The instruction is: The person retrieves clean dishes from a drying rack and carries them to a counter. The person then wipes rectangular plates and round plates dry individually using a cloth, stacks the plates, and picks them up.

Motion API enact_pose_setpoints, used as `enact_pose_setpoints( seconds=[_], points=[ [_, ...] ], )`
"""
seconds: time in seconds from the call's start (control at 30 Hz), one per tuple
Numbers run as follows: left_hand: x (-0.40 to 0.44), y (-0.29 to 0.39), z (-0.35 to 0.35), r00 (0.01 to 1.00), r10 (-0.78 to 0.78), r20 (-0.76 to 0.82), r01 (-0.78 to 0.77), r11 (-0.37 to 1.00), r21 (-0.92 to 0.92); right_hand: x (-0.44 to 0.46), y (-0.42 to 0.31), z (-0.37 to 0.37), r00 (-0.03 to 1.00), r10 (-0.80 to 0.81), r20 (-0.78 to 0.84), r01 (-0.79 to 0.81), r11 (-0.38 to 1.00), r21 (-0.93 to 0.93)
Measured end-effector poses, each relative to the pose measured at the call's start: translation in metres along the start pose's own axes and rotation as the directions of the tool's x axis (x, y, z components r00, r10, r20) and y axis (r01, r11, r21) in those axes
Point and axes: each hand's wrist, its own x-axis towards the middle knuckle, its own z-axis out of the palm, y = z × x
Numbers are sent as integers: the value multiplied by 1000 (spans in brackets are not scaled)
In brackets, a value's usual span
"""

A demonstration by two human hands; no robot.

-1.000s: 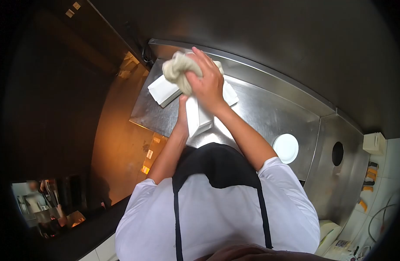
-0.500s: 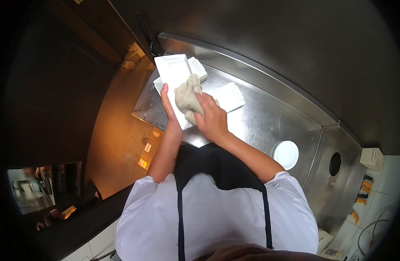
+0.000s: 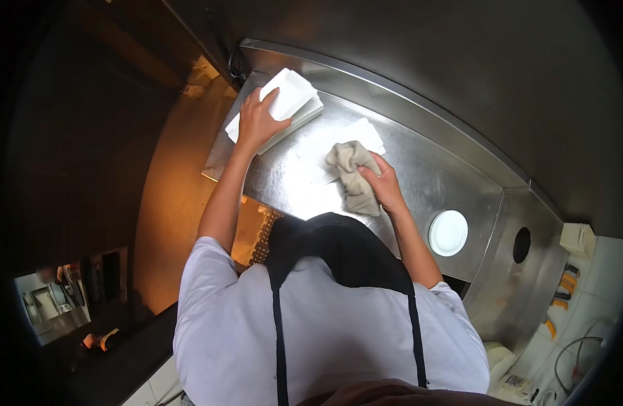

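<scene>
Left hand point(image 3: 263, 122): spread across a dish point(image 3: 289, 93), gripping it at the top of the stack point(image 3: 295, 127). Right hand point(image 3: 383, 184): closed on a cloth point(image 3: 354, 172), right of the stack. Other dishes point(image 3: 371, 137): right of the stack. Round plate point(image 3: 448, 233): farther right.

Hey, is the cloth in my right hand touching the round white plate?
Apart. The head view shows the cloth in your right hand, with bare steel counter between that hand and the round white plate.
</scene>
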Motion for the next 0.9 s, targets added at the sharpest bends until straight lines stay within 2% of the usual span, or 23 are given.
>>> enact_pose_setpoints(
  seconds=[0.1, 0.17, 0.2, 0.33, 0.4, 0.5, 0.53, 0.6, 0.67, 0.7, 0.77, 0.83, 0.9],
  points=[
    [6, -13, 21, 996, 83, 26, -85, 993, 83, 1, 13, -20, 993, -13, -117, 7, 999, -46],
    [9, -22, 35, 993, 112, 26, -113, 992, 55, 1, 18, -28, 984, -57, -169, 40, 994, -103],
    [10, -22, 39, 992, 126, 27, -127, 991, 40, 5, 19, -31, 974, -131, -184, 84, 966, -245],
    [13, -24, 52, 990, 139, 35, -140, 990, 19, 25, 11, -41, 958, -271, -98, 175, 818, -548],
    [12, -24, 54, 988, 152, 11, -152, 988, 25, 43, 1, -40, 949, -308, -72, 212, 789, -577],
    [6, -16, 45, 979, 181, -94, -163, 971, 173, 75, -3, -37, 942, -333, 42, 270, 678, -684],
    [1, -11, 37, 978, 178, -113, -168, 982, 92, 84, -3, -36, 938, -335, 90, 293, 624, -725],
    [-24, 3, 24, 973, 174, -149, -186, 980, -71, 95, 8, -30, 891, -372, 261, 405, 389, -827],
    [-70, 22, 29, 989, 141, -41, -147, 956, -254, 96, 26, -19, 868, -317, 381, 445, 161, -881],
    [-96, 34, 31, 993, 90, 77, -62, 948, -312, 94, 32, -12, 862, -351, 366, 434, 138, -890],
    [-132, 48, 45, 969, 103, 227, -42, 965, -259, 89, 44, 3, 847, -413, 335, 408, 99, -908],
    [-152, 51, 71, 971, 18, 240, 75, 925, -371, 82, 59, 21, 825, -458, 329, 426, 123, -896],
    [-155, 54, 85, 982, -11, 190, 87, 916, -392, 76, 71, 44, 822, -460, 337, 443, 143, -885]
  ],
)
